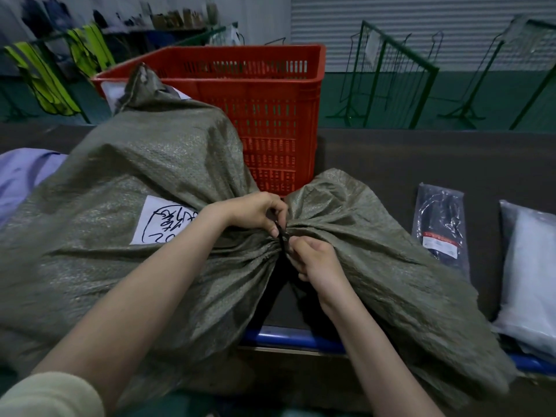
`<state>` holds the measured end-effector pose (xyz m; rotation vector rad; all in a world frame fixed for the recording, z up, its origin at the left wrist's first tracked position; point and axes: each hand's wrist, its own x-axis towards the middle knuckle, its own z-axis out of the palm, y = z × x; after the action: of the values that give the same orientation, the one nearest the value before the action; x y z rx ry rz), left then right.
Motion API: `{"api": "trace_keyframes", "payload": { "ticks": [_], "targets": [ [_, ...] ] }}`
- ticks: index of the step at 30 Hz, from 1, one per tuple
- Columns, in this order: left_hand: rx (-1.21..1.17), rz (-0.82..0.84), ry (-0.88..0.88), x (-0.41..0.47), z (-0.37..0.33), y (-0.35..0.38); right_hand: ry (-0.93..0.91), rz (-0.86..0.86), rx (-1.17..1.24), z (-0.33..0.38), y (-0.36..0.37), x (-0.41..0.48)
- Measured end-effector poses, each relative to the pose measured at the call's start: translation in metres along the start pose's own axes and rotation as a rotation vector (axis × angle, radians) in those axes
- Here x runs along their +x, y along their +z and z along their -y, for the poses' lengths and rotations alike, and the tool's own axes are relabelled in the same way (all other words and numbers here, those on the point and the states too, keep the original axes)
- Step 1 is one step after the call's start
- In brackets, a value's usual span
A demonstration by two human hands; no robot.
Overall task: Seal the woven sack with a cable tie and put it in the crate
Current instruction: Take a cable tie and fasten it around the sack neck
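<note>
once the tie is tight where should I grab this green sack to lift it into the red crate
Probably by the gathered neck, where the black cable tie cinches the sack into a narrow bunch. Come from the right, on the loose flap side, since both hands are already there. The bulging body offers no handle.

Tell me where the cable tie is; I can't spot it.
Centre of the head view: the black cable tie circles the woven sack's gathered neck, pinched between left hand and right hand.
</note>
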<state>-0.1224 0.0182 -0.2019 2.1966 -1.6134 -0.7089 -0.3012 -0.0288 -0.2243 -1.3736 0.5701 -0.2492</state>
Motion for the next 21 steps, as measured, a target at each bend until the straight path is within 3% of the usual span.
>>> {"api": "trace_keyframes", "payload": {
  "ticks": [21],
  "targets": [
    [0.184,0.097,-0.152,0.02,0.024,0.012,-0.018,0.046,0.085,0.019,-0.001,-0.028]
  ]
}}
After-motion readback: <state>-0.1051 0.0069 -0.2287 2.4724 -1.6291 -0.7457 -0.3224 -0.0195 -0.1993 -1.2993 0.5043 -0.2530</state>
